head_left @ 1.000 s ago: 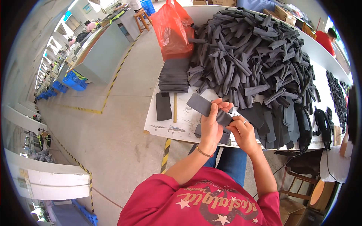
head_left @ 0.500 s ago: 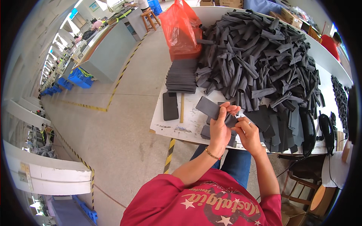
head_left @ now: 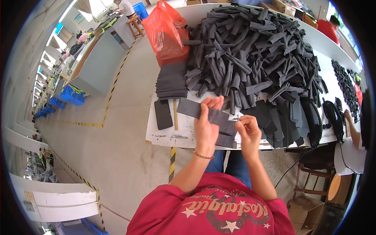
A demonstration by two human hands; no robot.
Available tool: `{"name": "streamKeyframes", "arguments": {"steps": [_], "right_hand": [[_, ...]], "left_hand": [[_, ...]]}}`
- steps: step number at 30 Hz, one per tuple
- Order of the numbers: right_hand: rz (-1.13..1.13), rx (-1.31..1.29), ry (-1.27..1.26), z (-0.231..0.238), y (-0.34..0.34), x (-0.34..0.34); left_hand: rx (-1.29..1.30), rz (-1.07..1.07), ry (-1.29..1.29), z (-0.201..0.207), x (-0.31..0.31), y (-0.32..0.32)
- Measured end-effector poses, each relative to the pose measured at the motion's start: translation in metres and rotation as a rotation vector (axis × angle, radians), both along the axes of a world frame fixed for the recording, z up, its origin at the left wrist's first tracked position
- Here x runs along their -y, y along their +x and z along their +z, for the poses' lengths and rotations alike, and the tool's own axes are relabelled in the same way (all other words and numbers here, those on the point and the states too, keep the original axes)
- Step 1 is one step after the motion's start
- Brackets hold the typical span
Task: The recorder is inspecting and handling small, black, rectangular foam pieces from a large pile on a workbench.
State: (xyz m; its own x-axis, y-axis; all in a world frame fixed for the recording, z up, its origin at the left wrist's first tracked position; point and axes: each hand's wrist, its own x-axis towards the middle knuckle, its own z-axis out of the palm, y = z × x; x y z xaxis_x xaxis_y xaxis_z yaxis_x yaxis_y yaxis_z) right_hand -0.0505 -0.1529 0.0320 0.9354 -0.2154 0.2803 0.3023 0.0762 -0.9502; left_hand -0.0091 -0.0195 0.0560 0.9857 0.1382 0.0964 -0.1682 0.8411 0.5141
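Observation:
My left hand [head_left: 206,127] holds a flat dark grey fabric strip [head_left: 188,107] between the thumb and the raised fingers, above the near edge of the white table. The strip slants down to the right past my palm. My right hand [head_left: 250,135] is closed in a pinch beside the strip's right end; what sits between its fingertips is too small to make out. Beneath the strip, more dark fabric pieces [head_left: 225,140] lie at the table's edge. Just right of my right hand, flat dark pieces [head_left: 276,121] are fanned out.
A big heap of curled dark fabric pieces [head_left: 250,55] covers the table's back. Left of it are a neat stack [head_left: 171,80], a red plastic bag [head_left: 166,35], a black phone [head_left: 163,114] and a narrow yellowish strip [head_left: 175,113]. Another person's arm [head_left: 353,129] reaches in at right.
My right hand has moved slightly away from my left, and the fabric strip now lies flatter and more stretched out. The whole view has shifted a little.

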Motion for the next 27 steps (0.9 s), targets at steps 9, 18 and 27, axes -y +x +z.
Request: {"name": "streamKeyframes", "arguments": {"steps": [9, 18, 27], "right_hand": [[-0.056, 0.255, -0.386, 0.042, 0.007, -0.004], [0.033, 0.333, -0.53, 0.044, 0.003, 0.0], [0.073, 0.077, -0.473, 0.043, 0.007, -0.006]], "left_hand": [[0.013, -0.024, 0.037, -0.011, -0.036, -0.006], [-0.015, 0.031, 0.039, -0.021, -0.062, -0.011], [-0.22, 0.082, 0.28, -0.005, -0.072, -0.01]]}}
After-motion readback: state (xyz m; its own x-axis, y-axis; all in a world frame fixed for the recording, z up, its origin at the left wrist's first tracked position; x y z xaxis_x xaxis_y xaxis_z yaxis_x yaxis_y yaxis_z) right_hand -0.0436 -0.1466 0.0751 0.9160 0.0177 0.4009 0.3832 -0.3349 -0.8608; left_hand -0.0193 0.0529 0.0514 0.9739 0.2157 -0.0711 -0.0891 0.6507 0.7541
